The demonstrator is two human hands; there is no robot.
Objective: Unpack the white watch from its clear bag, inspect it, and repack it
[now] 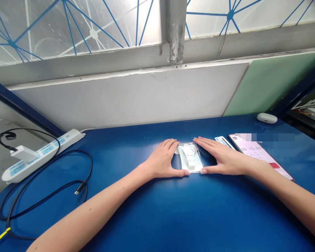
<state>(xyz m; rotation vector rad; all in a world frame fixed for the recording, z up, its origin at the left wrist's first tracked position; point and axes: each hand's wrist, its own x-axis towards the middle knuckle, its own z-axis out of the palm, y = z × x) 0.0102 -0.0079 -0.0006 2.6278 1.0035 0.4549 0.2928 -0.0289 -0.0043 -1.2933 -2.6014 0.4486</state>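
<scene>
A small clear plastic packet (191, 155) with a white piece inside lies flat on the blue table (157, 210). My left hand (162, 160) rests at its left side, fingers stretched forward and thumb out along the near edge. On the opposite side, my right hand (224, 158) is spread the same way, its thumb tip by the near right corner. Both hands frame the packet, with fingertips at or very close to its edges. Neither hand is wrapped around anything. A small pale thing behind my left fingertips is mostly hidden.
A phone (262, 154) showing a timer lies right of my right hand, beside a light blue card (224, 141). Farther back is a white earbud case (267, 118). At left are a power strip (68, 137), a plugged-in charger (26, 154) and a looped black cable (91, 164).
</scene>
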